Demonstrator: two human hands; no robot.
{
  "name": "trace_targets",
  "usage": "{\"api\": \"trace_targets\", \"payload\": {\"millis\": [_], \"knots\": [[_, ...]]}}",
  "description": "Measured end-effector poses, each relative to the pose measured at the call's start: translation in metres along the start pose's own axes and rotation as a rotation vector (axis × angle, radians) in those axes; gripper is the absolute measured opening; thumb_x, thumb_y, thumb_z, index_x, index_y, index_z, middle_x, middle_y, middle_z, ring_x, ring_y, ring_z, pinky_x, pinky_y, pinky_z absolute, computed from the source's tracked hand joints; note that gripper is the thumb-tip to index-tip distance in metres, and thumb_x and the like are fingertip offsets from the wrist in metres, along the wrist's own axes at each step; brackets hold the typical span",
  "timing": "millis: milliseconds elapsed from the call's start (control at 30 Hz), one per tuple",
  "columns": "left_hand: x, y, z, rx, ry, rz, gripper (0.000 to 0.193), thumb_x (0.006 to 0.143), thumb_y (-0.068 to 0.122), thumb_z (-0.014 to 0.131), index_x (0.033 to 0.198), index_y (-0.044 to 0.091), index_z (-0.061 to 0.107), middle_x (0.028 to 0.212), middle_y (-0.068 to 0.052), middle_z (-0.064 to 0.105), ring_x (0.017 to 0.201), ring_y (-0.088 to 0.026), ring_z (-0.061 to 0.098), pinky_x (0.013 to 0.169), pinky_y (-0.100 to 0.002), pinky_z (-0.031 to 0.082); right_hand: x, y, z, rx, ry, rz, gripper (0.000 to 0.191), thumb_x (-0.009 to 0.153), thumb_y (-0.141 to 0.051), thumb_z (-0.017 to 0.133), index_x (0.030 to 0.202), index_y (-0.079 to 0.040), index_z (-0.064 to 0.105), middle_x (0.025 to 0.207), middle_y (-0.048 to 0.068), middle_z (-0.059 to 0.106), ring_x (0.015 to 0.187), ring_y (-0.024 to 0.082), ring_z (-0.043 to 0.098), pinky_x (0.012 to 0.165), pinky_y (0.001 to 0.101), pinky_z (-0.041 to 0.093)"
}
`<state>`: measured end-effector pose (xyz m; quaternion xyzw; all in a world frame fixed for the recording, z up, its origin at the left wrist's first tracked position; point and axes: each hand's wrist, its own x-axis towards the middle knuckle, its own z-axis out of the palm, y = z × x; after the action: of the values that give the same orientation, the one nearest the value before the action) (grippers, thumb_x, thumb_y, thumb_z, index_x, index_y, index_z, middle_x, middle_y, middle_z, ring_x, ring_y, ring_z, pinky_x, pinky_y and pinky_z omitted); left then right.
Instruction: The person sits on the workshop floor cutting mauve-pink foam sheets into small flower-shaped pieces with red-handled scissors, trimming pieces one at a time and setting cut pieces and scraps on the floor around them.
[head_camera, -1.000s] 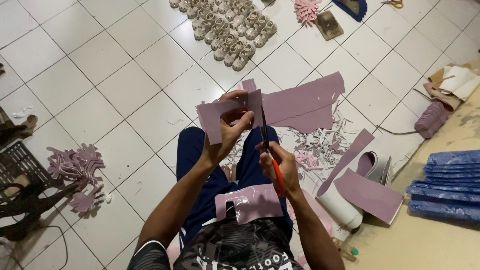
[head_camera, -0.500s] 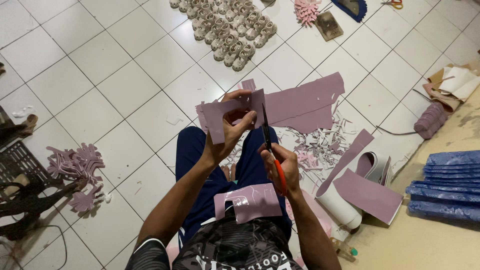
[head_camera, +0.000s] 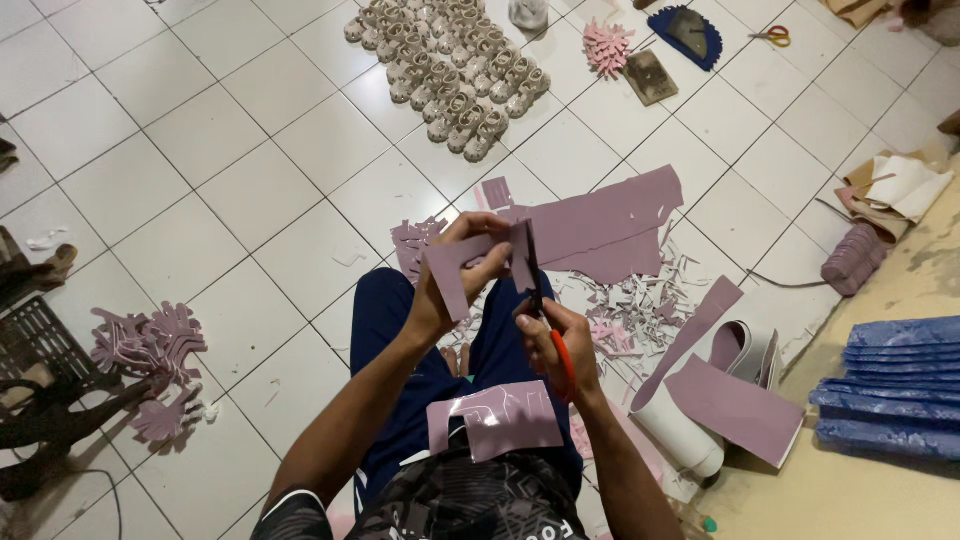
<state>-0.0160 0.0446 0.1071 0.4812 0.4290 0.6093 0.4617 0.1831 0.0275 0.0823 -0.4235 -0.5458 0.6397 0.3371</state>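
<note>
From the head camera, looking down at a person seated on a white tiled floor (head_camera: 250, 150), both hands sit just below the middle of the frame, above dark blue trouser legs. The left hand (head_camera: 455, 280) is curled, pinching a mauve cut-out piece (head_camera: 470, 265) between thumb and fingers and holding it up flat. The right hand (head_camera: 555, 345) is closed around the orange handles of a pair of scissors (head_camera: 545, 320), whose dark blades point up the frame into the right edge of the piece; whether the blades are parted or together cannot be told.

A second mauve piece with a notched pattern (head_camera: 495, 418) lies on the person's lap, low in the centre. Just above the hands a large mauve sheet (head_camera: 610, 225) lies flat on the floor, and to its lower right is a scatter of pale and pink offcuts (head_camera: 640, 310). At lower right a roll of mauve material with a white backing (head_camera: 710, 390) is partly unrolled. A stack of blue textured sheets (head_camera: 890, 385) fills the right edge. In the upper centre stand rows of small beige shoes (head_camera: 450, 65). A pile of mauve cut shapes (head_camera: 150, 355) lies at the left, beside a dark crate at the left edge. Another pair of scissors with orange handles (head_camera: 770, 37) lies at the upper right.
</note>
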Motion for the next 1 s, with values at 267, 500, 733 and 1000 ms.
{"api": "trace_targets", "payload": {"millis": [267,500,733,1000], "knots": [[-0.014,0.01,0.007,0.125,-0.022,0.021,0.025,0.095,0.006,0.064,0.119,0.0,0.063,0.105,-0.012,0.073,0.093,-0.018,0.076,0.083,-0.029,0.065,0.011,0.0,-0.007,-0.055,-0.095,-0.218,0.041,0.098,-0.034,0.058,0.111,0.003,0.068,0.064,0.002,0.057,0.053,0.011,0.057,0.05,0.0254,0.048],[-0.015,-0.005,0.018,-0.116,0.034,-0.03,0.023,0.099,0.005,0.063,0.121,-0.001,0.059,0.111,-0.015,0.071,0.097,-0.018,0.074,0.083,-0.029,0.067,0.008,0.004,-0.009,0.041,-0.067,-0.125,0.038,0.098,-0.029,0.059,0.1,0.007,0.069,0.058,0.005,0.058,0.046,0.011,0.054,0.043,0.0236,0.043],[-0.023,-0.01,0.038,-0.205,0.161,-0.071,0.026,0.099,0.009,0.066,0.121,-0.002,0.058,0.112,-0.013,0.065,0.091,-0.017,0.073,0.079,-0.027,0.066,0.007,0.017,0.001,0.132,0.045,-0.111,0.031,0.097,-0.023,0.061,0.095,0.007,0.068,0.061,0.005,0.059,0.047,0.01,0.051,0.044,0.0235,0.04],[-0.024,-0.01,0.036,-0.234,0.139,-0.119,0.028,0.098,0.011,0.068,0.121,-0.001,0.058,0.108,-0.012,0.067,0.089,-0.014,0.073,0.077,-0.024,0.063,0.01,0.024,0.009,0.144,0.142,-0.071,0.028,0.094,-0.024,0.064,0.089,0.004,0.062,0.058,0.005,0.055,0.044,0.012,0.05,0.041,0.0261,0.04]]}}
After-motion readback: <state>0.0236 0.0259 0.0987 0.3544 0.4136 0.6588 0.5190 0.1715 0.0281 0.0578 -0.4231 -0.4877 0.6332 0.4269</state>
